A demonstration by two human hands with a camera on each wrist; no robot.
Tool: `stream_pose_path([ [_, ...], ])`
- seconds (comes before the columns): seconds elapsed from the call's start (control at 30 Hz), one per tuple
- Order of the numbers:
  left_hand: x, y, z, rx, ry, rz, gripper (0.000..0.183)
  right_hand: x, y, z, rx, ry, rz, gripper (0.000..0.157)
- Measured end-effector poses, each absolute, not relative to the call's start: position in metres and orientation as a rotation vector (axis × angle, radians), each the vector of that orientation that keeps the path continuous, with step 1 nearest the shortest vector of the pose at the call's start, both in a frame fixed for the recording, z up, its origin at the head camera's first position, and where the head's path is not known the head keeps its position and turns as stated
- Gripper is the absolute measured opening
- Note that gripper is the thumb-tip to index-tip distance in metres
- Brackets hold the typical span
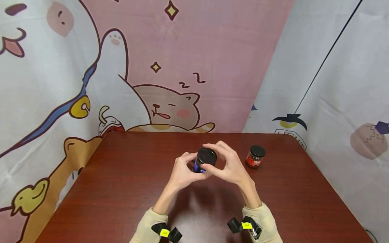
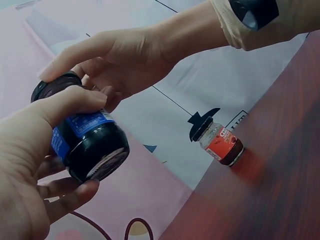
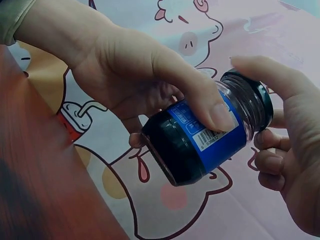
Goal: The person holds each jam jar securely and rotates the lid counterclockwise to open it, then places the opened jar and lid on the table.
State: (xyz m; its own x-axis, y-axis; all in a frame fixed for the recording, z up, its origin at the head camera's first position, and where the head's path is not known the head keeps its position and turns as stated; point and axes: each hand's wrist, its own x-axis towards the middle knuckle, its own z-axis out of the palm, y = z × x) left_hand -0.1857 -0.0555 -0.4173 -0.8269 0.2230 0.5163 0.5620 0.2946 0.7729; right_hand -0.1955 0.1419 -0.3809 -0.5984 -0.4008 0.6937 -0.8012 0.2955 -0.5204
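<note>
A glass jar (image 3: pixel 220 145) with a blue label, a barcode and dark contents is held above the table between both hands. Its black lid (image 1: pixel 207 156) faces up toward the head camera. My left hand (image 1: pixel 181 172) grips the jar's body, thumb across the label, as the right wrist view shows. The right hand (image 1: pixel 230 164) holds the lid by its rim, with thumb and fingers on opposite sides. Glass neck threads show just below the lid in the right wrist view; whether the lid is loose I cannot tell.
A second jar (image 1: pixel 254 157), with a red label and black lid, stands upright on the brown table (image 1: pixel 121 189), right of the hands. A cartoon-printed cloth (image 1: pixel 212 44) hangs behind the table and along its sides.
</note>
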Motion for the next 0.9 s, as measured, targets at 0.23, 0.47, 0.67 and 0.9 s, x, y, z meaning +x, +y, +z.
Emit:
stream_pose_path([
  [0.23, -0.184, -0.051, -0.418, -0.619, -2.18, -1.418, 0.055, -0.199, 0.142, -0.383, 0.949, -2.139, 1.217, 0.067],
  [0.47, -0.184, -0.045, -0.418, -0.534, -2.135, -1.253, 0.063, -0.194, 0.139, -0.379, 0.833, -2.149, 1.226, 0.061],
  [0.67, -0.183, -0.046, -0.419, -0.553, -2.171, -1.229, 0.062, -0.183, 0.133, -0.367, 0.848, -2.142, 1.25, 0.052],
  [0.9, -0.183, -0.052, -0.417, -0.626, -2.176, -1.306, 0.055, -0.192, 0.138, -0.379, 0.929, -2.119, 1.239, 0.052],
])
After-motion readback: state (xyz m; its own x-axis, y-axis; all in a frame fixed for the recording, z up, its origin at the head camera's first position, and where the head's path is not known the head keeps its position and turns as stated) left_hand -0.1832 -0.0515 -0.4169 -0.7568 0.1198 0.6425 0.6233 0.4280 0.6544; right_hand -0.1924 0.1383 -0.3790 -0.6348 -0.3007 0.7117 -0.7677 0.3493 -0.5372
